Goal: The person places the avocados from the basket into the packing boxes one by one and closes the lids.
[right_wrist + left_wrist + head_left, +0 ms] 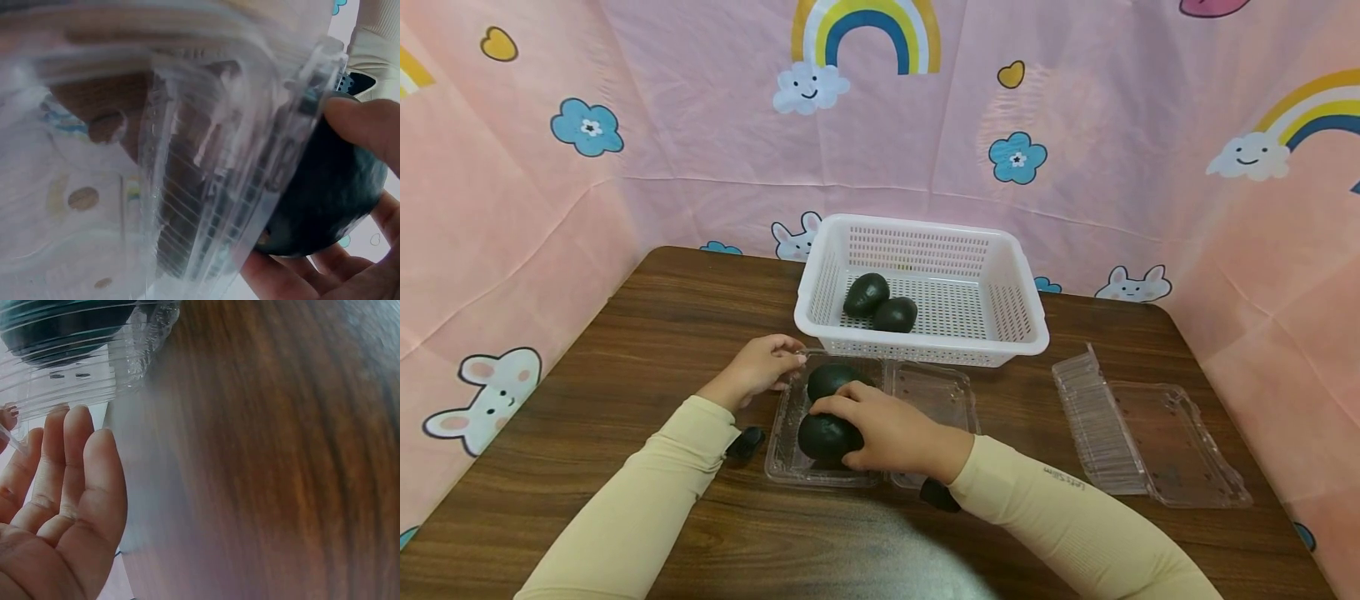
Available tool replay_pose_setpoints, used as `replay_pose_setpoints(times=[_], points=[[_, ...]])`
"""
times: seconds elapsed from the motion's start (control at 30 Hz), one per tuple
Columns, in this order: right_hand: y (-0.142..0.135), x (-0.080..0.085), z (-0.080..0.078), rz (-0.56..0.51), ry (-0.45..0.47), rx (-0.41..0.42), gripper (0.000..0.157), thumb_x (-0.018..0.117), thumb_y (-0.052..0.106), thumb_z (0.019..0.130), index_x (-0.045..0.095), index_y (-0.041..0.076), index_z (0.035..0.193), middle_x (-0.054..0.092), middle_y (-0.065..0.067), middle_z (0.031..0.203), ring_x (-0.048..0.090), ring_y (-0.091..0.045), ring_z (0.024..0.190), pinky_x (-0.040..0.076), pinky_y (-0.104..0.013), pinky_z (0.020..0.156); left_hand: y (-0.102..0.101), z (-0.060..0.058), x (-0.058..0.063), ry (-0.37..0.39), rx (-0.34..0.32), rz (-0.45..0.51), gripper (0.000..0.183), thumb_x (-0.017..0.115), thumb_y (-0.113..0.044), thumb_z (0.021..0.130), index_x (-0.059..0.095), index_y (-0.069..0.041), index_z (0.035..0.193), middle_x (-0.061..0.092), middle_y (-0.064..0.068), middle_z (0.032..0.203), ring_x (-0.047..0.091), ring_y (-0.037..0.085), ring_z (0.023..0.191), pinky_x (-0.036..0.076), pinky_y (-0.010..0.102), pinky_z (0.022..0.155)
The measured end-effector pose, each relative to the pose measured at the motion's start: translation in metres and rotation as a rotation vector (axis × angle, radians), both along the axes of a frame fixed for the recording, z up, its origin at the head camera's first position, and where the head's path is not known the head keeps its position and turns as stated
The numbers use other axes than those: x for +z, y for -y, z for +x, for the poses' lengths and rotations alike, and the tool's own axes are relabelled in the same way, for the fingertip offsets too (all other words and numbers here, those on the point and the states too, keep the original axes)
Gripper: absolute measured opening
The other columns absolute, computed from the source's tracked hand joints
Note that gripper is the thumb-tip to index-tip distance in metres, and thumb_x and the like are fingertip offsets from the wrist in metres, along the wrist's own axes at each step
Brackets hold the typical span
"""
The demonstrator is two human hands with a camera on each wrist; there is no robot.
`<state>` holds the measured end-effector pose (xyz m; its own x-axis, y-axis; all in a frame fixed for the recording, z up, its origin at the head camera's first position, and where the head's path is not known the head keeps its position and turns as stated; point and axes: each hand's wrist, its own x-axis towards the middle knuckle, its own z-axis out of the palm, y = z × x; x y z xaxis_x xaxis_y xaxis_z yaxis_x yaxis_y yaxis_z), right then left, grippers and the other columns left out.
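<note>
A clear plastic clamshell container (781, 458) lies unfolded on the table, its lid (951, 396) to the right. Two dark green avocados are in its left half: one at the back (831, 379), and a nearer one (826, 438) gripped by my right hand (887, 421). Fingers and thumb curl round that avocado (331, 187) in the right wrist view, beside the clear plastic wall. My left hand (760, 367) holds the container's back left rim; in the left wrist view, thumb and forefinger pinch the plastic edge and the other fingers (100, 469) extend along the ribbed wall.
Behind the container stands a white perforated basket (921, 342) with two avocados (880, 304) inside. On the right lies a stack of nested clear clamshells (1101, 425), with an open lid (1180, 442). Patterned fabric (917, 142) encloses the back and sides of the wooden table (700, 317).
</note>
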<state>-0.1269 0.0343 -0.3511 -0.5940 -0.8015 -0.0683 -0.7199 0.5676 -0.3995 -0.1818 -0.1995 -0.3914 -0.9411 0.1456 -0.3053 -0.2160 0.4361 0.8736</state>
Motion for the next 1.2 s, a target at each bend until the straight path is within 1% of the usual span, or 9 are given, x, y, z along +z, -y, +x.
replay_pose_setpoints(times=[0.13, 0.37, 0.63, 0.9, 1.2], points=[[0.002, -0.002, 0.001, -0.006, -0.008, 0.013, 0.066, 0.081, 0.019, 0.078, 0.051, 0.025, 0.137, 0.051, -0.006, 0.127, 0.056, -0.023, 0.113, 0.050, -0.036, 0.091, 0.000, 0.000, 0.000, 0.002, 0.004, -0.001, 0.039, 0.050, -0.015, 0.101, 0.048, 0.005, 0.134, 0.057, 0.024, 0.128, 0.058, 0.026, 0.105, 0.054, 0.034, 0.080], [0.004, -0.007, 0.000, 0.020, -0.014, 0.016, 0.068, 0.081, 0.020, 0.078, 0.050, 0.025, 0.138, 0.051, -0.006, 0.128, 0.055, -0.022, 0.116, 0.049, -0.035, 0.093, 0.000, 0.000, 0.000, -0.006, 0.003, -0.004, 0.038, 0.051, -0.015, 0.100, 0.049, 0.005, 0.133, 0.058, 0.024, 0.126, 0.060, 0.023, 0.100, 0.055, 0.032, 0.077], [0.006, -0.008, 0.000, 0.043, -0.013, 0.031, 0.067, 0.081, 0.020, 0.079, 0.049, 0.025, 0.138, 0.050, -0.006, 0.130, 0.055, -0.022, 0.116, 0.049, -0.034, 0.094, 0.001, 0.001, 0.001, -0.014, -0.009, 0.000, 0.038, 0.051, -0.016, 0.100, 0.049, 0.006, 0.132, 0.060, 0.023, 0.122, 0.060, 0.021, 0.095, 0.055, 0.032, 0.077], [0.008, -0.011, -0.001, 0.055, -0.026, 0.053, 0.066, 0.080, 0.019, 0.079, 0.050, 0.023, 0.138, 0.051, -0.007, 0.128, 0.055, -0.023, 0.115, 0.049, -0.035, 0.094, 0.000, 0.001, 0.001, -0.017, -0.009, -0.009, 0.038, 0.051, -0.016, 0.101, 0.049, 0.005, 0.132, 0.058, 0.024, 0.125, 0.059, 0.025, 0.101, 0.055, 0.035, 0.079], [0.010, -0.013, -0.002, 0.081, -0.048, 0.065, 0.068, 0.081, 0.019, 0.078, 0.049, 0.025, 0.138, 0.051, -0.006, 0.126, 0.056, -0.022, 0.113, 0.049, -0.033, 0.092, 0.000, 0.002, 0.000, -0.016, -0.007, -0.001, 0.039, 0.050, -0.016, 0.101, 0.048, 0.005, 0.133, 0.057, 0.025, 0.128, 0.058, 0.028, 0.105, 0.055, 0.036, 0.080]])
